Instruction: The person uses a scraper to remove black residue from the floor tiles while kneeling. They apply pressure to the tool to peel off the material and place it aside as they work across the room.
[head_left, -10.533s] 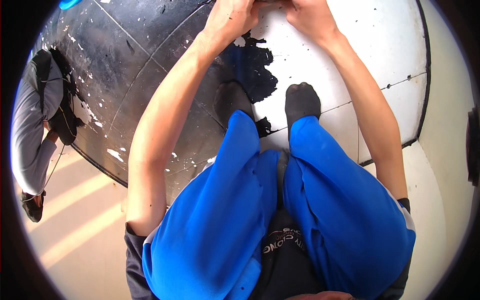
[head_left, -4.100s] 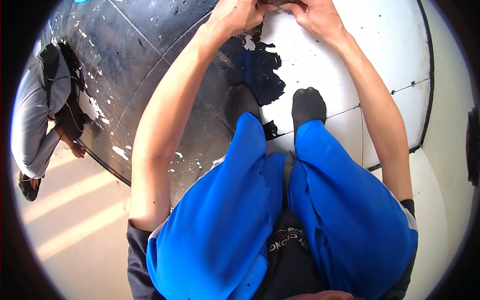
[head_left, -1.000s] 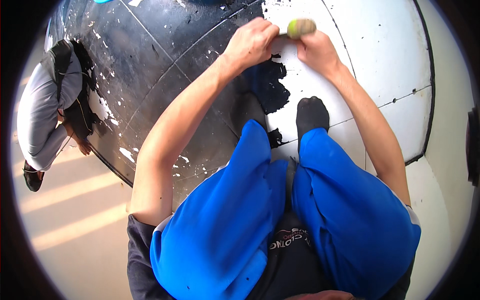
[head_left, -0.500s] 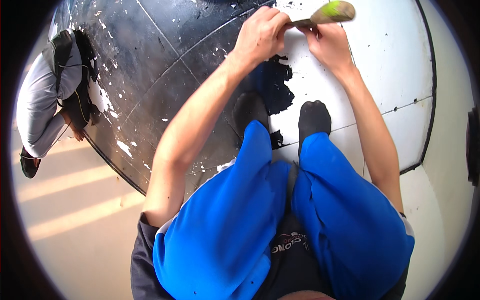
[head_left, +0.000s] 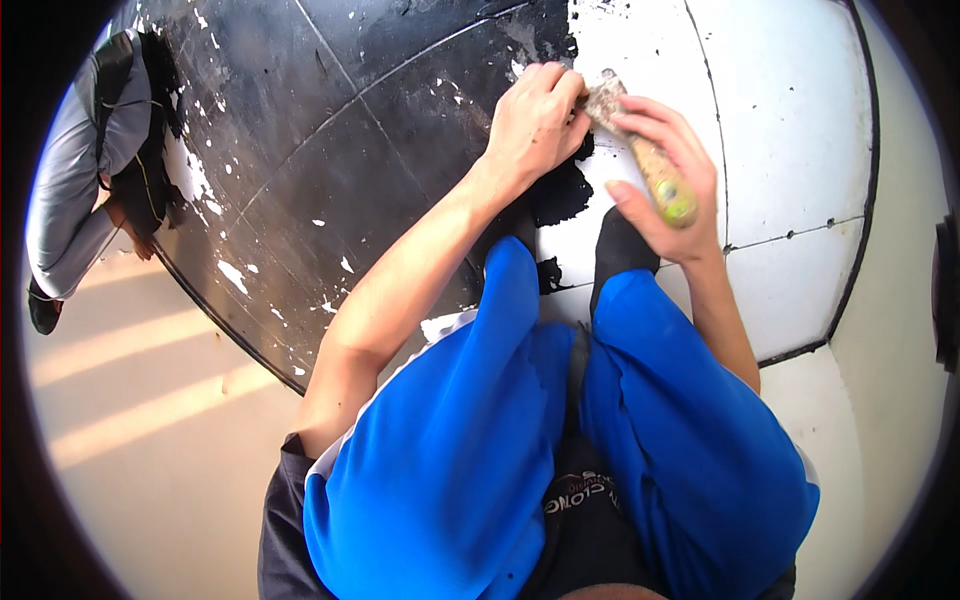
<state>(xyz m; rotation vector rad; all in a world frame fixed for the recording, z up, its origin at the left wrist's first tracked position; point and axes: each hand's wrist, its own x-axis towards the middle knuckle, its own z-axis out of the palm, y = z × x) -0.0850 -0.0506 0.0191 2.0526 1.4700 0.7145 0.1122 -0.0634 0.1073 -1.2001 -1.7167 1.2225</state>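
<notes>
Scraper with a worn wooden handle tipped yellow-green and a dull grey metal blade [head_left: 640,150], held low over a large panelled floor plate near the top centre of the view, its blade end pointing up-left and its handle end pointing down-right. Right hand [head_left: 665,180]: fingers wrapped round the handle, thumb along its lower side, the coloured tip showing just past the palm. Left hand [head_left: 535,120]: fingers curled tight and pressed against the blade end of the scraper, knuckles over the boundary where dark coating meets bare pale plate; whether they pinch the blade itself cannot be told. Black, flaking coated area of the plate [head_left: 350,170], speckled with white chips, fills the left part; bare white panels [head_left: 780,130], divided by thin dark seams, fill the right. A ragged black patch of remaining coating [head_left: 560,195] lies just below the left hand. Both feet in dark socks [head_left: 620,245] rest on the plate below the hands, with bright blue shorts [head_left: 560,450] covering the bent knees. A second person in grey clothing [head_left: 85,170] crouches at the plate's far left edge, well apart from the hands.
</notes>
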